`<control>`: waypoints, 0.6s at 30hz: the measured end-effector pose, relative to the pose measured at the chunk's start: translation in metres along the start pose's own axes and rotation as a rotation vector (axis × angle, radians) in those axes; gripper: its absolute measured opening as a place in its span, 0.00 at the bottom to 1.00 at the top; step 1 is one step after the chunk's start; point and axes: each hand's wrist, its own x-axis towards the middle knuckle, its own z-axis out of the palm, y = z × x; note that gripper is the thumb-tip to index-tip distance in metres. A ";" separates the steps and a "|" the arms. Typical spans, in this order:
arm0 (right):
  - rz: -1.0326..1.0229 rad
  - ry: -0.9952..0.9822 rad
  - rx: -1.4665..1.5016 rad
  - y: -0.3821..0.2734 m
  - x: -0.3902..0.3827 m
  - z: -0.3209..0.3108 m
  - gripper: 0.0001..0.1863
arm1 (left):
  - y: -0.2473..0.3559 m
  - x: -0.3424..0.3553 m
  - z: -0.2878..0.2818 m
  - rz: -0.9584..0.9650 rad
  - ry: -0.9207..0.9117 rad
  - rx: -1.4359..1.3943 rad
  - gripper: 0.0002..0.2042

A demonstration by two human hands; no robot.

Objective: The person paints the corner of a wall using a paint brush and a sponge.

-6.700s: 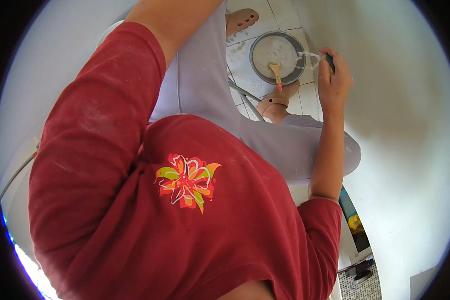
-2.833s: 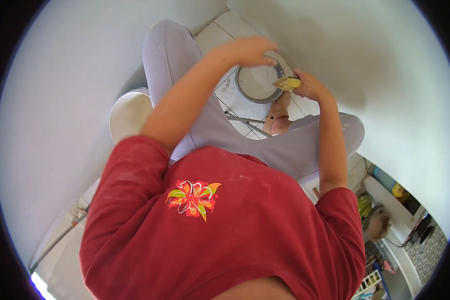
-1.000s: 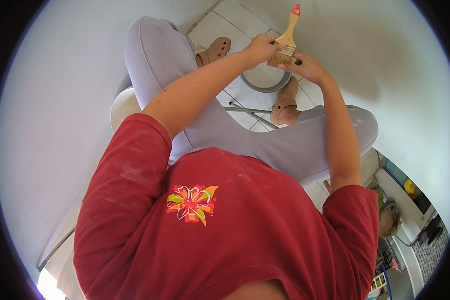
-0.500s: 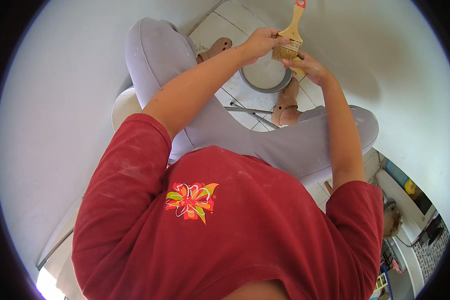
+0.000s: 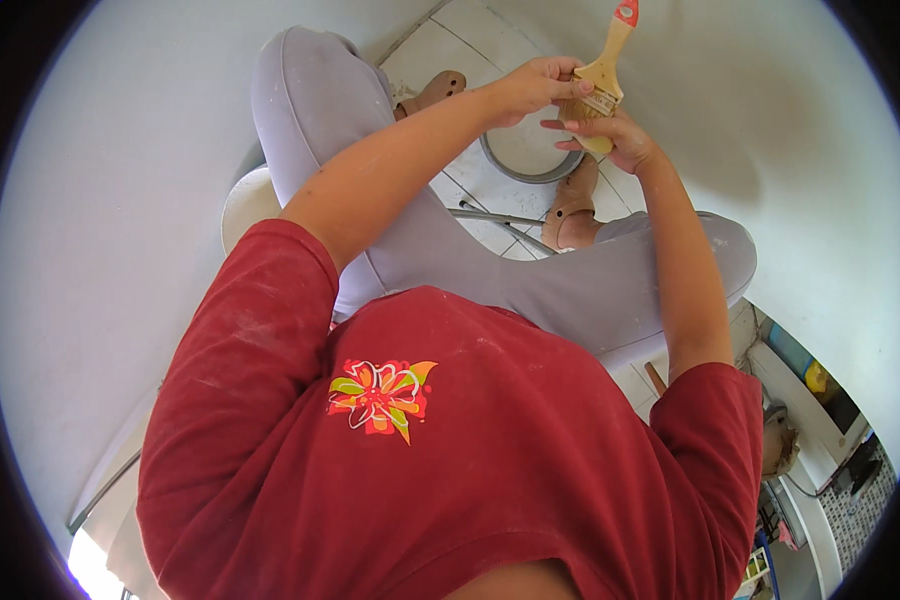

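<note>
My left hand [image 5: 555, 88] grips a paintbrush [image 5: 604, 62] around its metal band. The brush has a pale wooden handle with a red tip pointing up and its bristles downward. Just below, my right hand [image 5: 600, 140] holds a small yellow object [image 5: 598, 144] against or very near the bristles, with some fingers stretched leftward; what that object is I cannot make out. Under both hands, a round grey tub [image 5: 525, 150] of whitish liquid sits on the tiled floor, partly hidden.
Pale curved walls [image 5: 120, 250] flank me. A white round container [image 5: 245, 210] stands beside my left leg, metal tubes [image 5: 500, 218] cross between my legs, and my feet in tan clogs [image 5: 575, 200] flank the tub. At lower right are a shelf and assorted items [image 5: 810, 400].
The brush, lying in the tub earlier, is now raised upright in my left hand. Over the last second both hands have shifted slightly right, and more of the yellow object shows.
</note>
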 end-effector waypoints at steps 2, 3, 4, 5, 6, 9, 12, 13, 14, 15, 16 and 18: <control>-0.108 -0.042 0.252 -0.005 -0.002 0.011 0.36 | 0.000 -0.001 -0.001 0.014 -0.024 -0.020 0.16; -0.105 -0.045 0.250 -0.004 -0.001 0.011 0.36 | 0.002 0.000 -0.001 0.003 -0.020 -0.026 0.18; -0.120 0.020 0.259 -0.003 0.001 0.011 0.32 | 0.003 0.000 0.000 -0.008 -0.017 -0.032 0.19; -0.135 0.084 0.268 -0.001 0.002 0.010 0.29 | 0.005 0.000 0.000 -0.007 -0.012 -0.034 0.19; -0.131 0.077 0.265 0.003 0.004 0.007 0.29 | 0.005 0.001 -0.002 0.002 -0.032 -0.017 0.19; -0.099 0.170 0.129 0.010 0.011 0.002 0.19 | 0.003 0.004 0.000 0.032 -0.033 0.003 0.16; -0.073 0.192 0.202 0.009 0.009 0.008 0.11 | 0.004 0.002 0.000 0.048 -0.018 0.012 0.15; -0.088 0.254 0.203 0.009 0.009 0.013 0.11 | 0.005 0.002 0.001 0.045 -0.022 0.020 0.16; -0.103 0.316 0.203 0.009 0.009 0.016 0.11 | 0.005 0.001 0.002 0.045 -0.020 0.016 0.16; -0.101 0.317 0.201 0.010 0.009 0.014 0.11 | 0.007 0.001 0.004 0.041 -0.009 0.028 0.15; -0.089 0.281 0.230 0.013 0.010 0.011 0.10 | 0.009 0.001 0.005 0.036 0.002 0.040 0.15; -0.074 0.243 0.258 0.013 0.010 0.011 0.09 | 0.014 0.001 0.004 0.037 -0.018 0.081 0.16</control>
